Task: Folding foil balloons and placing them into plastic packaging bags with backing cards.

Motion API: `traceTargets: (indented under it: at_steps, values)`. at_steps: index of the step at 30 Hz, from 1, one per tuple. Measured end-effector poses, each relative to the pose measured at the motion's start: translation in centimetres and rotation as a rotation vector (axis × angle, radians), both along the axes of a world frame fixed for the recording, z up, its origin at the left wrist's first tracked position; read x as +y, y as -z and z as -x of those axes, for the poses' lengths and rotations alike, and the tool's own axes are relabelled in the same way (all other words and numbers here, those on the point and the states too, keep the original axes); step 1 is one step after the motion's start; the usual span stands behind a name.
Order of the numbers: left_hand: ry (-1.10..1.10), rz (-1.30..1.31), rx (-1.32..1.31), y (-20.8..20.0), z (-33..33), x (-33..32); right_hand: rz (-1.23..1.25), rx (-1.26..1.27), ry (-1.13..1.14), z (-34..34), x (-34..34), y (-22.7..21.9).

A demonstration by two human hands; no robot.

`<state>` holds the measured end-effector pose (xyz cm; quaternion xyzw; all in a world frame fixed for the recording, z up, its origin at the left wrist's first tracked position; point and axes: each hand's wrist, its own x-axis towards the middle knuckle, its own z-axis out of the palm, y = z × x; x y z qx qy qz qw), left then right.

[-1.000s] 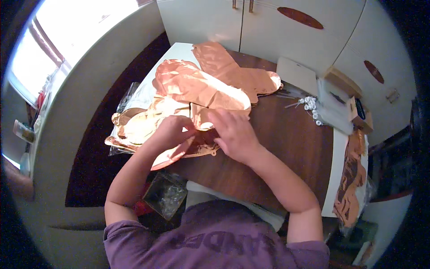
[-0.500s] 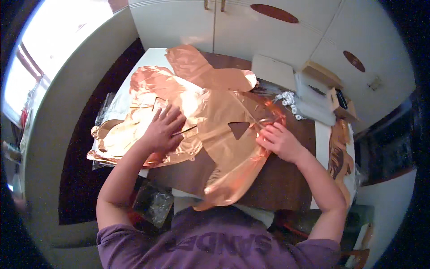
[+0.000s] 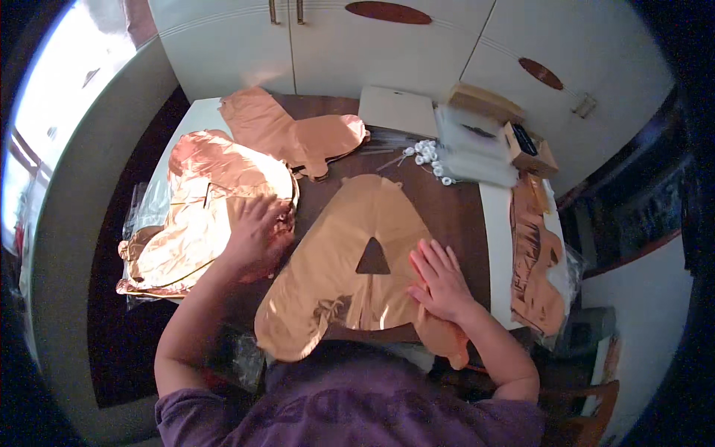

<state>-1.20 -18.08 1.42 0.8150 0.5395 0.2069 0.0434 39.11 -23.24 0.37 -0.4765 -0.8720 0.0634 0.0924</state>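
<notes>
A flat, uninflated rose-gold foil balloon [image 3: 372, 201] shaped like a letter A, with a triangular hole, lies in front of me on the table. My right hand [image 3: 441, 279] rests on its right leg, fingers stretched out. My left hand [image 3: 259, 232] is over the right edge of a pile of shiny foil balloons [image 3: 197, 238] at the left, its fingers spread and a little blurred. It seems to hold nothing; whether it touches the pile I cannot tell. Behind them lies another group of foil balloons [image 3: 298, 138].
White ribbon-like rolls [image 3: 426, 153] and clear straws [image 3: 383, 141] lie at the back. A pale flat box [image 3: 397, 110], clear plastic packets [image 3: 477, 153] and a small cardboard box [image 3: 530, 149] stand near the cabinets [image 3: 328, 52]. More foil [image 3: 538, 261] lies at the right edge of the brown tabletop [image 3: 465, 208].
The A-shaped balloon has come away from the left pile and lies flat, upright to my view. My right hand now presses its right leg. The head view has shifted.
</notes>
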Motion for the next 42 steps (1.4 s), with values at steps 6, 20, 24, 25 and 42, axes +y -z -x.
traceTargets:
  at_steps: [6,20,24,25,42]
  values:
    - [-0.056,0.064,-0.105,0.9,0.0,4.0,-0.007,0.021,0.071,-1.0,1.3,-0.4]
    - [0.427,0.003,0.004,1.1,-8.6,-0.2,-0.299,0.376,0.963,-23.6,11.8,0.2]
    - [0.375,0.003,-0.049,0.9,-8.4,-0.7,-0.233,0.338,0.995,-26.6,12.8,1.8]
    - [0.388,0.002,-0.051,0.6,-8.8,-0.7,-0.232,0.305,0.988,-27.8,12.7,2.3]
    - [0.904,-0.099,-0.185,-2.0,-25.7,6.3,-0.392,0.309,0.934,-26.0,12.4,0.4]
